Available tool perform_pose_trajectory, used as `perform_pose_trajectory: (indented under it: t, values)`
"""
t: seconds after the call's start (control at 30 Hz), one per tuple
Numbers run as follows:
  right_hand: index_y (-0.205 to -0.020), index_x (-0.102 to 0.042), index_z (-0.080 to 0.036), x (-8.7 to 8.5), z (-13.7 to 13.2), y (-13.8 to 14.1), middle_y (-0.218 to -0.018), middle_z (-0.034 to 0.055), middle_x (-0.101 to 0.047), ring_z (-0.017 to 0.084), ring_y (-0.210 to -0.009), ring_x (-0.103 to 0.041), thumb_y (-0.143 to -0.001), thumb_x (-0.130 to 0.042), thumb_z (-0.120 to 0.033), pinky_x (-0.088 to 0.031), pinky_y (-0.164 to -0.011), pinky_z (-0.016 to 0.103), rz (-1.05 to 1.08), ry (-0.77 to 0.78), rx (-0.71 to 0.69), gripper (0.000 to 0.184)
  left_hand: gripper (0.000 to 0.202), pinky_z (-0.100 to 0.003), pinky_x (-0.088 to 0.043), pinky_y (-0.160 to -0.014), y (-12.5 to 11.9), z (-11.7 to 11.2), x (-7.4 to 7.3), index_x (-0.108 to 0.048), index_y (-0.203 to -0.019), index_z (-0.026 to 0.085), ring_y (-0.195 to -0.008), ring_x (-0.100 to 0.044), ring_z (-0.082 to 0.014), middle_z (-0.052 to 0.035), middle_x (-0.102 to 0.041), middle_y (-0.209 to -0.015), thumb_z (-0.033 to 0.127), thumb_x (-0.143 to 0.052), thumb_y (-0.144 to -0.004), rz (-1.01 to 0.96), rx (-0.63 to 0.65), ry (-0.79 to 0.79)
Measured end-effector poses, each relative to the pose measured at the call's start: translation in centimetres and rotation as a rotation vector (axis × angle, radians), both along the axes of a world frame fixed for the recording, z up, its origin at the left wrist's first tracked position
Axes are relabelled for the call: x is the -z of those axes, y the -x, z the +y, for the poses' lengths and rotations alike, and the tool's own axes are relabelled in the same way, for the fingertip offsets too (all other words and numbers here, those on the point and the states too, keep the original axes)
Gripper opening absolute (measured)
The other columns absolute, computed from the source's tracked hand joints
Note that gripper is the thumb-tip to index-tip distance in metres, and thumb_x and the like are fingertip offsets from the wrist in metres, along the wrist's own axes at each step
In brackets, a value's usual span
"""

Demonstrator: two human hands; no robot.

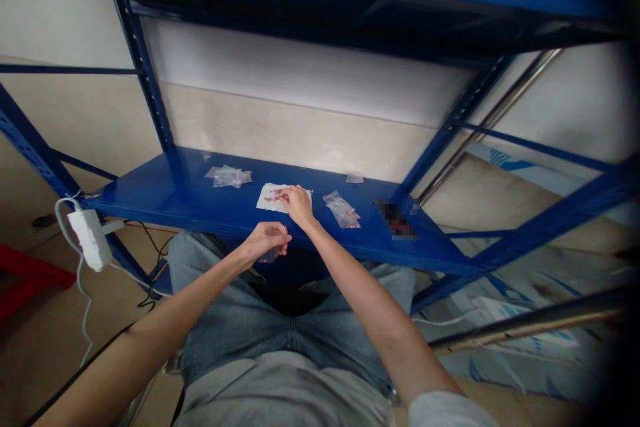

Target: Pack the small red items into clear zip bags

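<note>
My left hand (270, 239) is closed in front of the shelf's edge, its fingers curled around a small clear plastic bag (269, 256) with a hint of red in it. On the blue shelf lies a white sheet (265, 203) bearing several small reddish-brown pieces (274, 195). Over that sheet, my right hand (299, 203) points down with its fingertips pinched together at the pieces; whatever is between them is too small to make out. To its right rest clear bags (342, 209) with small pinkish-red contents.
Flat clear bags (229, 177) lie in a loose pile on the left of the blue shelf (185, 203). Another clear bag (355, 177) is at the back. A blurred-out dark object (396, 219) sits at the right. A white power strip (90, 239) hangs off the left end.
</note>
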State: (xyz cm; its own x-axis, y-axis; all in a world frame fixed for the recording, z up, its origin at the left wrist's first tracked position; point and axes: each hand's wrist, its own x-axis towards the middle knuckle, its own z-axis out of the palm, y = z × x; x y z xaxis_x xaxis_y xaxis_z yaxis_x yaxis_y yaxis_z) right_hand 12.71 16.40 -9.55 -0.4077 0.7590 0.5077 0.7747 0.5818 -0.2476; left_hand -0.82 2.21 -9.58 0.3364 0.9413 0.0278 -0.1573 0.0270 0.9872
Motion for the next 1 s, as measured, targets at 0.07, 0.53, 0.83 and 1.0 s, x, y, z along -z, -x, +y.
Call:
perform_pose_trajectory:
  t: [0.07, 0.53, 0.83, 1.0]
  values:
    - [-0.091, -0.075, -0.020, 0.1, 0.3, 0.0, -0.096, 0.0070, -0.071, 0.022, -0.091, -0.056, -0.090, -0.064, -0.018, -0.039, -0.089, 0.033, 0.012, 0.004, 0.002, 0.012, 0.039, -0.022, -0.044, -0.051, 0.0, 0.0, 0.0, -0.058, -0.075, 0.015, -0.051, -0.060, -0.0120, -0.0021, -0.064, -0.059, 0.044, -0.083, -0.069, 0.007, -0.004, 0.005]
    - [-0.087, -0.073, -0.019, -2.2, -1.2, -0.4, -0.087, 0.0061, -0.068, 0.021, -0.089, -0.057, -0.093, -0.060, -0.021, -0.043, -0.083, 0.032, 0.170, -0.025, -0.010, 0.014, 0.037, -0.022, -0.045, -0.052, 0.1, -0.1, 0.1, -0.057, -0.077, 0.015, -0.052, -0.060, -0.0118, -0.0019, -0.065, -0.059, 0.043, -0.081, -0.072, 0.026, -0.007, -0.001]
    - [-0.085, -0.075, -0.020, -6.0, -11.1, -4.1, -0.078, 0.0026, -0.066, 0.017, -0.073, -0.058, -0.088, -0.070, -0.024, -0.043, -0.069, 0.030, 0.415, 0.163, -0.392, 0.006, 0.036, -0.024, -0.047, -0.060, -0.3, -0.2, -0.6, -0.063, -0.081, 0.013, -0.062, -0.064, -0.0136, -0.0061, -0.070, -0.070, 0.041, -0.083, -0.070, 0.027, 0.021, -0.036]
    - [-0.084, -0.075, -0.020, -5.1, -15.6, -5.8, -0.079, 0.0023, -0.064, 0.017, -0.077, -0.058, -0.086, -0.072, -0.017, -0.043, -0.071, 0.030, 0.336, 0.280, -0.361, 0.006, 0.032, -0.025, -0.047, -0.069, -0.9, -1.5, -1.6, -0.066, -0.094, 0.013, -0.073, -0.064, -0.0146, -0.0063, -0.070, -0.078, 0.037, -0.077, -0.077, 0.055, 0.218, -0.130]
